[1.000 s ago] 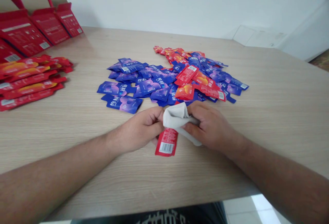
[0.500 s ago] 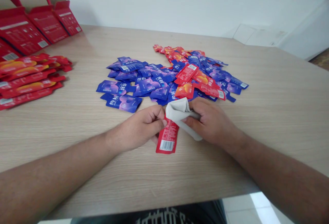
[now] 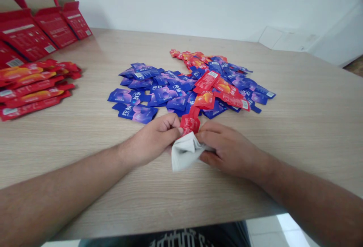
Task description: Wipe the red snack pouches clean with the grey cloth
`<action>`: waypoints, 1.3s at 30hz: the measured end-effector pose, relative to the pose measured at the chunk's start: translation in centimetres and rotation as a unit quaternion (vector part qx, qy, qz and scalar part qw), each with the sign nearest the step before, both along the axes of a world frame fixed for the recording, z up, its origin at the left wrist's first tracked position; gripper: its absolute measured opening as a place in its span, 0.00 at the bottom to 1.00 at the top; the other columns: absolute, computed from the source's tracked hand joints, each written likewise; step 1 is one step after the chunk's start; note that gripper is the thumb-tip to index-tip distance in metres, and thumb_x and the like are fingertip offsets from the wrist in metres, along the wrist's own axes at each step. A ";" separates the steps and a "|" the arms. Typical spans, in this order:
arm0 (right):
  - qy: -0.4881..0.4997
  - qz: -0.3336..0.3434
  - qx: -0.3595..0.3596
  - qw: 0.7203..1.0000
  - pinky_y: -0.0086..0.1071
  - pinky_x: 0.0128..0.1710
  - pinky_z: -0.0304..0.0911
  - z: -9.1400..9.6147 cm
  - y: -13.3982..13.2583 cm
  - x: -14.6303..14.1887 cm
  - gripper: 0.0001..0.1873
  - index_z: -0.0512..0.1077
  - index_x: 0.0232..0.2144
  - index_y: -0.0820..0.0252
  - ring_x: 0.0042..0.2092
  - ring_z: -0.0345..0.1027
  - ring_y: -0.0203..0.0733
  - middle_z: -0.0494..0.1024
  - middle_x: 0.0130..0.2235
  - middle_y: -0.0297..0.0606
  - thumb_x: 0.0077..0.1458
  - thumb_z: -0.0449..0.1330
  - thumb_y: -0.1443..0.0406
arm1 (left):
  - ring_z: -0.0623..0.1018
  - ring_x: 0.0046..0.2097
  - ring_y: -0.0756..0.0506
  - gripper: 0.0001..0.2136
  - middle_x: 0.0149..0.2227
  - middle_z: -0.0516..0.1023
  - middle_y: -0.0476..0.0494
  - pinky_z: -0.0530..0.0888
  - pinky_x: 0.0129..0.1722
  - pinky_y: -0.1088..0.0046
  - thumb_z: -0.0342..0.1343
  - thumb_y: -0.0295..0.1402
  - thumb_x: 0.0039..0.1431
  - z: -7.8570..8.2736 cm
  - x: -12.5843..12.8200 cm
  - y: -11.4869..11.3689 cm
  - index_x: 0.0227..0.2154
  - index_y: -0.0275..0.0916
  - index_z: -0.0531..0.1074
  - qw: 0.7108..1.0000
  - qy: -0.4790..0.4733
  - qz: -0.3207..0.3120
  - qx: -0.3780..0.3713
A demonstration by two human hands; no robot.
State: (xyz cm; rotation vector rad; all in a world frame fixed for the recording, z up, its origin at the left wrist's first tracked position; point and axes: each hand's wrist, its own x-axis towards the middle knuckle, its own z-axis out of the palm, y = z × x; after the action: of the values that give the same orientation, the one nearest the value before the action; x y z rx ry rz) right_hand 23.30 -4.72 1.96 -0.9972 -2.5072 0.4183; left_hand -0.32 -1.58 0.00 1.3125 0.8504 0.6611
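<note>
My left hand (image 3: 154, 137) pinches the upper end of a red sachet (image 3: 190, 123) that lies near the front of the wooden table (image 3: 297, 118). My right hand (image 3: 227, 147) is closed on a grey cloth (image 3: 184, 153) and presses it over the lower part of that sachet, which is hidden under the cloth. Both hands meet just in front of a loose pile of blue and red sachets (image 3: 193, 84).
A row of red sachets (image 3: 31, 88) lies at the left edge. Behind it stand open red cartons (image 3: 42, 28). A white wall runs along the table's far side. The front table edge is close to my body.
The cloth has slid down from the sachet's top to its lower end, toward me. The sachet's upper part now shows and its barcode end is covered.
</note>
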 end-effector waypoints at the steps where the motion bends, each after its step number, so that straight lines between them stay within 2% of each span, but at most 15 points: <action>1: -0.002 0.006 -0.001 1.000 0.35 0.43 0.65 0.0 -0.1 0.0 0.04 0.72 0.40 0.58 0.43 0.69 0.45 0.75 0.42 0.39 0.61 0.62 0.67 | 0.71 0.25 0.53 0.10 0.28 0.72 0.53 0.68 0.24 0.78 0.59 0.38 0.63 0.0 0.0 0.0 0.32 0.40 0.65 1.000 -0.003 0.004 0.002; 6: 0.021 -0.048 0.029 0.998 0.36 0.45 0.64 -0.1 -0.3 -0.2 0.06 0.71 0.40 0.60 0.43 0.68 0.45 0.74 0.42 0.40 0.61 0.63 0.66 | 0.71 0.25 0.52 0.10 0.27 0.71 0.53 0.69 0.24 0.78 0.60 0.38 0.62 0.2 0.1 -0.1 0.32 0.40 0.65 1.000 0.000 0.026 0.001; 11: -0.009 0.029 0.007 1.000 0.34 0.41 0.63 0.0 -0.8 -0.7 0.06 0.72 0.41 0.58 0.41 0.68 0.42 0.74 0.41 0.37 0.60 0.63 0.69 | 0.67 0.23 0.54 0.09 0.25 0.69 0.54 0.64 0.22 0.80 0.58 0.35 0.62 0.4 0.2 -0.1 0.30 0.39 0.65 0.997 0.019 0.061 0.041; 16: 0.021 -0.016 0.031 0.999 0.35 0.42 0.64 0.0 -0.8 -0.6 0.06 0.72 0.40 0.60 0.43 0.67 0.44 0.74 0.41 0.39 0.60 0.63 0.68 | 0.68 0.24 0.53 0.09 0.26 0.70 0.53 0.65 0.22 0.79 0.57 0.35 0.63 0.4 0.3 -0.1 0.31 0.40 0.65 0.997 0.009 0.071 0.035; 21: -0.022 0.045 0.006 0.999 0.35 0.42 0.64 0.1 -1.3 -1.0 0.08 0.74 0.44 0.58 0.42 0.68 0.43 0.75 0.42 0.38 0.61 0.62 0.68 | 0.69 0.24 0.53 0.09 0.26 0.71 0.53 0.67 0.22 0.79 0.59 0.34 0.62 0.3 0.2 0.1 0.31 0.40 0.66 0.995 0.007 0.093 0.039; 27: 0.000 0.002 -0.010 1.000 0.36 0.44 0.65 0.2 -1.1 -0.7 0.10 0.74 0.45 0.59 0.43 0.69 0.44 0.75 0.42 0.39 0.60 0.62 0.69 | 0.74 0.24 0.51 0.09 0.26 0.75 0.52 0.72 0.24 0.77 0.59 0.36 0.63 0.6 0.3 0.0 0.33 0.41 0.64 0.991 -0.036 0.128 -0.004; 32: 0.019 0.053 -0.023 0.998 0.33 0.42 0.65 0.3 -1.0 -0.4 0.09 0.73 0.44 0.57 0.42 0.69 0.41 0.75 0.42 0.37 0.60 0.62 0.69 | 0.74 0.24 0.51 0.10 0.26 0.74 0.52 0.73 0.24 0.77 0.60 0.37 0.62 0.5 0.1 0.2 0.33 0.40 0.65 0.992 -0.020 0.120 0.035; 37: 0.046 -0.031 0.035 0.998 0.36 0.45 0.66 0.1 -0.4 0.0 0.08 0.71 0.43 0.60 0.44 0.69 0.44 0.75 0.42 0.41 0.60 0.63 0.68 | 0.74 0.26 0.50 0.11 0.28 0.74 0.51 0.74 0.25 0.75 0.60 0.39 0.62 0.1 -0.2 0.4 0.33 0.40 0.65 0.995 -0.013 0.084 0.057; 39: 0.025 -0.014 0.021 0.999 0.36 0.43 0.66 0.0 -0.3 -0.1 0.08 0.72 0.43 0.59 0.43 0.69 0.44 0.74 0.42 0.40 0.61 0.63 0.68 | 0.73 0.26 0.50 0.11 0.28 0.74 0.51 0.73 0.25 0.76 0.60 0.39 0.62 0.1 -0.2 0.4 0.32 0.40 0.65 0.995 -0.006 0.080 0.059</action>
State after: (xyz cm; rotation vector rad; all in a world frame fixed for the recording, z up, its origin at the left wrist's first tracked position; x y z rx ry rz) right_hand 23.23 -5.00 1.95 -0.9932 -2.4454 0.3767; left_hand -0.52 -1.22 0.14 1.3536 0.9244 0.8552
